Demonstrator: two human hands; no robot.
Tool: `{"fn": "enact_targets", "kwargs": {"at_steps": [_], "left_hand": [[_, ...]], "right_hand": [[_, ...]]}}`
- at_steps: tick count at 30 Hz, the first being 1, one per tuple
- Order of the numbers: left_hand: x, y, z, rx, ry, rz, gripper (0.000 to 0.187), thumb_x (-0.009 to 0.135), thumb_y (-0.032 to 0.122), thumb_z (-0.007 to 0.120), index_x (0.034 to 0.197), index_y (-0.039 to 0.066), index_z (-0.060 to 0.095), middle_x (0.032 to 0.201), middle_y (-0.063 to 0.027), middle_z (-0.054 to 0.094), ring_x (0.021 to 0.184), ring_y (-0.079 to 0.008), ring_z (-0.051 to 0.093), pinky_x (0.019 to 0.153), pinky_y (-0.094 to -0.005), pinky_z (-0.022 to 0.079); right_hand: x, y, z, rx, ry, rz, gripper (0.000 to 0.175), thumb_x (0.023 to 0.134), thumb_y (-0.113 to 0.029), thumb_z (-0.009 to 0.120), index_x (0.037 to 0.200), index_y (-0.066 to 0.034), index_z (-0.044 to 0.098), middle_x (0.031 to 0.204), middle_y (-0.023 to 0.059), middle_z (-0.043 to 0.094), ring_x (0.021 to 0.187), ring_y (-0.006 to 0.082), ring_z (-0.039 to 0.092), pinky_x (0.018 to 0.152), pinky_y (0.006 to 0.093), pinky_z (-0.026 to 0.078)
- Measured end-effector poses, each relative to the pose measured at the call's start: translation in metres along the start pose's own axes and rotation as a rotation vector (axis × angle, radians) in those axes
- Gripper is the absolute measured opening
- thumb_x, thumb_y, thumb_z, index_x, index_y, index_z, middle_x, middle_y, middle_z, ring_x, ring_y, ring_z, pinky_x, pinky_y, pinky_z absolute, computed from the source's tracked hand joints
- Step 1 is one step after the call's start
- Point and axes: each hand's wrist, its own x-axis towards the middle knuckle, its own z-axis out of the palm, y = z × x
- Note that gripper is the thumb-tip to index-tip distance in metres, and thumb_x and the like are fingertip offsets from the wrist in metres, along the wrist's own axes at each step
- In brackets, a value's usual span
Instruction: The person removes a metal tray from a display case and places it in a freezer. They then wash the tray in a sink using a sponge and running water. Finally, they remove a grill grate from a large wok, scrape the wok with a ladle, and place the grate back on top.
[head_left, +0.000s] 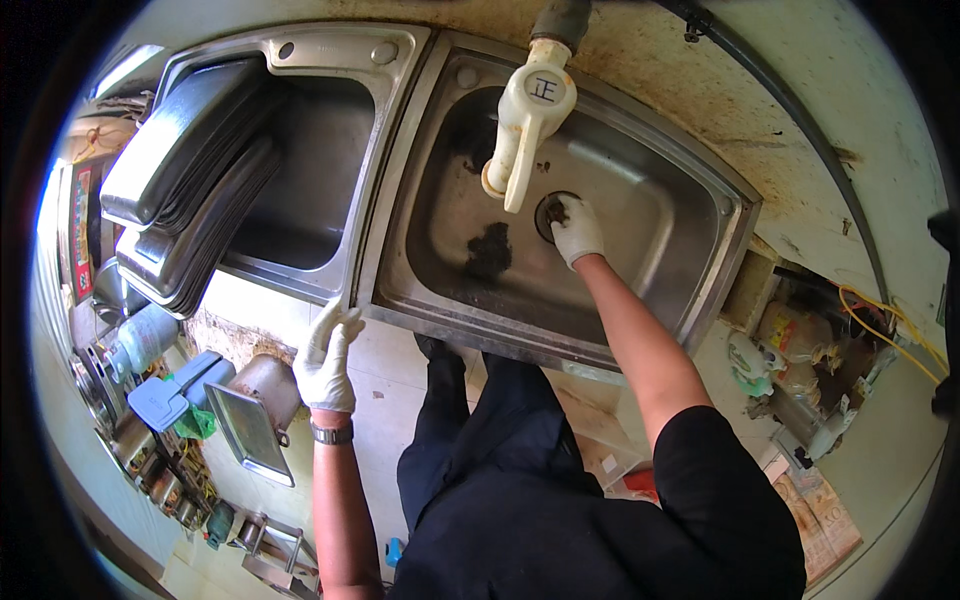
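Observation:
My right hand (580, 231), in a white glove, reaches into the right stainless steel sink (630, 202). Its fingertips are at the round drain (550, 235), against some dark debris (556, 211); whether they grip it is hard to see. A black patch of residue (489, 250) lies on the basin floor left of the drain. Above the basin hangs a cream plastic faucet (534, 105) with a long lever. My left hand (328, 360), also gloved, hovers in front of the sinks near their shared edge. It holds nothing, and its fingers are slightly apart.
Stacked metal trays (187, 142) lean in the left sink (330, 150) and overhang its front edge. A metal container with a tilted rectangular lid (251, 435) stands at lower left, beside a blue plastic dustpan (161, 401). Bottles (750, 364) sit right of the sinks.

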Motion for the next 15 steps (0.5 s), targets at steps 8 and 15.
{"fn": "enact_targets", "kwargs": {"at_steps": [8,15], "left_hand": [[-0.001,-0.008,-0.011,0.102,0.027,0.034,0.039,0.105,0.010,0.064,0.138,-0.009,0.060,0.124,-0.0208,0.071,0.107,-0.0286,0.073,0.096,-0.0409,0.061],[-0.016,-0.039,-0.040,0.011,0.057,-0.102,0.043,0.104,0.018,0.066,0.138,-0.008,0.060,0.120,-0.0207,0.072,0.105,-0.0277,0.072,0.096,-0.0401,0.060]], "right_hand": [[0.054,-0.072,-0.007,-0.468,-0.088,-0.296,0.049,0.091,-0.004,0.057,0.140,-0.0037,0.058,0.151,0.0197,0.048,0.139,0.0382,0.048,0.114,0.0458,0.045],[-0.034,-0.004,-0.014,-0.284,-0.018,-0.192,0.037,0.093,-0.014,0.063,0.128,-0.0056,0.065,0.140,0.0175,0.056,0.130,0.0377,0.056,0.106,0.0469,0.051]]}}
